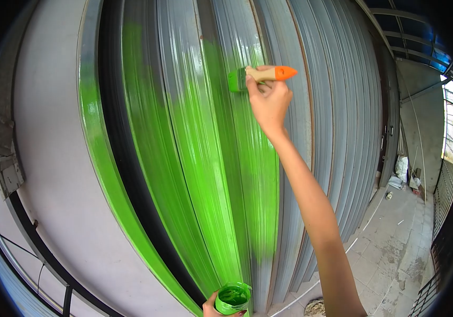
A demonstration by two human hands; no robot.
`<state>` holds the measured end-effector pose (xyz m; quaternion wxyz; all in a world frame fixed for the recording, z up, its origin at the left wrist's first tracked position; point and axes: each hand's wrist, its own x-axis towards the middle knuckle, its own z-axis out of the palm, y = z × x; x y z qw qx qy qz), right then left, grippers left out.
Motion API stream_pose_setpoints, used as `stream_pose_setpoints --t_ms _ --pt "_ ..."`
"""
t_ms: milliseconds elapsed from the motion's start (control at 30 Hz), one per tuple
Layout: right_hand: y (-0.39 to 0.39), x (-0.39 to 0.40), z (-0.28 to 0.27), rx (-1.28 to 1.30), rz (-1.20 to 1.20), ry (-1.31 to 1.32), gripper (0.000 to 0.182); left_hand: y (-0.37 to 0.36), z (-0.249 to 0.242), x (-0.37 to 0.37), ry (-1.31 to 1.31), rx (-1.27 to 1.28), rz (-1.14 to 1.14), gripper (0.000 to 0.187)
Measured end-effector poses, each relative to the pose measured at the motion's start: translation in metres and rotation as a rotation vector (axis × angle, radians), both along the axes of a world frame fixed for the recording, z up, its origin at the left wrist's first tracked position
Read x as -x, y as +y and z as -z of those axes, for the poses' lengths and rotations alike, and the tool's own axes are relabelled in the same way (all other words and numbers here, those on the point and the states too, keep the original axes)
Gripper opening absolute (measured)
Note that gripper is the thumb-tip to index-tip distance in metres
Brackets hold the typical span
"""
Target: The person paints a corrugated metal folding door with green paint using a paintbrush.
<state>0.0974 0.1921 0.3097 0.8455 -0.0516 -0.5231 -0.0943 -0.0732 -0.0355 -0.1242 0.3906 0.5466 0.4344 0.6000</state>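
Observation:
My right hand (271,103) grips a paintbrush (263,74) by its pale wooden handle, which has an orange tip. The green-coated bristles lie against the grey corrugated metal door (337,121), at the upper part of its painted area. Bright green paint (205,179) covers several of the door's folds on the left, streaky and thin along its upper edge. Low in the view, my left hand (211,306) is wrapped round a small open can of green paint (233,297). Most of that hand is hidden behind the can or cut off by the frame's lower edge.
A pale wall (52,132) stands left of the door, with a dark metal frame (30,232) before it. Down the right side runs a tiled floor (380,259) with some rubbish (401,171) at its far end. A mesh gate (448,179) borders the floor.

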Motion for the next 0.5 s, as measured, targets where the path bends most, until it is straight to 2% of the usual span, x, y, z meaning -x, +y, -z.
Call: stream_pose_setpoints --t_ms 33,167,300,400,500 --pt "-0.003 -0.001 0.015 0.007 -0.032 0.009 0.019 0.001 0.004 -0.001 -0.059 -0.006 0.012 0.072" --pt "-0.002 -0.004 0.097 0.108 -0.118 0.024 0.018 -0.013 -0.013 -0.002 0.063 -0.029 -0.033 0.069" --pt "0.013 0.002 0.127 0.134 -0.109 -0.007 0.015 -0.019 -0.025 -0.006 0.054 -0.003 -0.042 0.07" --pt "0.019 0.007 0.127 0.057 0.05 -0.048 0.015 -0.015 -0.02 -0.005 0.094 -0.019 -0.064 0.072" --pt "0.028 0.008 0.155 0.038 0.294 -0.131 0.015 -0.017 -0.012 -0.005 0.137 -0.015 -0.085 0.074"
